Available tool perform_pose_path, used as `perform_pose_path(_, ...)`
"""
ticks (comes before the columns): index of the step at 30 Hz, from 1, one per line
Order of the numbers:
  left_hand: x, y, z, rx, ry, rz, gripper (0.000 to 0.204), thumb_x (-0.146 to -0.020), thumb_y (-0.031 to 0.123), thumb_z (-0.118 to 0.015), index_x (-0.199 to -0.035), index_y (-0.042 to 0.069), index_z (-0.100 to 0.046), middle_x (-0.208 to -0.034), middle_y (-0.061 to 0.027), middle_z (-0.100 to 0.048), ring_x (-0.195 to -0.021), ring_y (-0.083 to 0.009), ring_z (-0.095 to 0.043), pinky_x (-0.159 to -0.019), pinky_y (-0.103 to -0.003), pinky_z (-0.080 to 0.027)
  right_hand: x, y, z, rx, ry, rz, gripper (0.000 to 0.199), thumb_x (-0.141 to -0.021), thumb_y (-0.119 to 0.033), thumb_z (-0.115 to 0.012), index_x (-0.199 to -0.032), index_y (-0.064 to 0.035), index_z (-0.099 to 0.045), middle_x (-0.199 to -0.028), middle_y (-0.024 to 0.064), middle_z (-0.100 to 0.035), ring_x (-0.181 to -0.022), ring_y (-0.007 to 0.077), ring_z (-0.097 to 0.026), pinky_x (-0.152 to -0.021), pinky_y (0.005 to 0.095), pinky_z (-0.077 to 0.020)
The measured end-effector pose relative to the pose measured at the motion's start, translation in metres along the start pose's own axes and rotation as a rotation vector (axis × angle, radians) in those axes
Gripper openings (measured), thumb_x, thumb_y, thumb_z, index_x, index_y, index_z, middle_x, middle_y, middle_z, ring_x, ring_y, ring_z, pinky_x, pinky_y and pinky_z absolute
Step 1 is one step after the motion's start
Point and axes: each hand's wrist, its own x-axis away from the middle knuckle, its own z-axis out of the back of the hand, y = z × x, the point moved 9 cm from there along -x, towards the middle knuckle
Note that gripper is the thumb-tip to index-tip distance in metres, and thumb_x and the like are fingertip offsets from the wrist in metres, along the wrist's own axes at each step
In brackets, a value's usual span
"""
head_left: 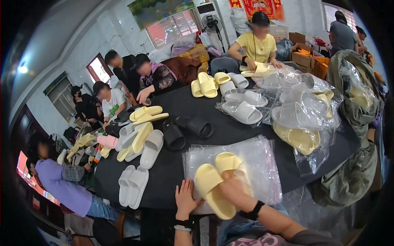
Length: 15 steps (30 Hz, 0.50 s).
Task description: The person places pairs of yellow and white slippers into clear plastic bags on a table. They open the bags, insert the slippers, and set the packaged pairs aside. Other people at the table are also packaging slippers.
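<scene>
A pair of pale yellow slippers (208, 181) is in my right hand (237, 191), whose fingers reach into the foot openings and are partly hidden. One slipper lies slanted toward me and the other points away beside it. Under them a stack of clear plastic bags (262, 164) lies at the near edge of the black table. My left hand (186, 199) holds nothing; its fingers are spread at the near left corner of the stack. Just left of the bags stand light grey slippers (133, 186), and black slippers (174, 134) lie beyond.
Bagged slippers (297, 117) pile up at the right of the black table (164, 192). More grey and yellow slippers (141, 137) cluster at the left. Across the table a person in yellow (256, 45) handles slippers. Other people work along the left. A large green sack (349, 172) hangs at the right edge.
</scene>
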Motion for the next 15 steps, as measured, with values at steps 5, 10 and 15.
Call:
perform_pose_path(5, -0.006, 0.011, 0.003, 0.035, -0.044, 0.031, 0.104, -0.074, 0.076, -0.06, -0.146, 0.002, -0.042, -0.154, -0.0161, -0.037, -0.144, -0.0295, -0.032, -0.117, -0.052, -0.017, 0.038, 0.095, 0.064, 0.377, 0.169, -0.111, 0.014, -0.077, -0.008, -0.06, -0.085, -0.0016, -0.07, -0.114, 0.0174, -0.055, -0.099, 0.0346, -0.06, -0.073, 0.0441, -0.0559)
perform_pose_path(10, -0.01, 0.015, 0.009, 0.053, -0.034, 0.035, 0.104, -0.073, 0.076, -0.061, -0.144, 0.002, -0.044, -0.152, -0.0171, -0.04, -0.142, -0.0309, -0.035, -0.117, -0.053, -0.018, 0.049, 0.128, 0.101, 0.349, 0.217, -0.154, 0.014, -0.078, -0.008, -0.061, -0.084, 0.0012, -0.068, -0.117, 0.0176, -0.053, -0.105, 0.0344, -0.057, -0.066, 0.0408, -0.0569)
perform_pose_path(15, -0.008, 0.005, 0.012, 0.022, 0.004, 0.023, 0.103, -0.073, 0.073, -0.064, -0.144, 0.002, -0.044, -0.152, -0.0175, -0.04, -0.142, -0.0313, -0.035, -0.117, -0.053, -0.018, 0.038, 0.098, 0.126, 0.185, 0.341, -0.087, 0.013, -0.078, -0.009, -0.06, -0.082, 0.0023, -0.065, -0.113, 0.0195, -0.054, -0.104, 0.0363, -0.058, -0.07, 0.0433, -0.0565)
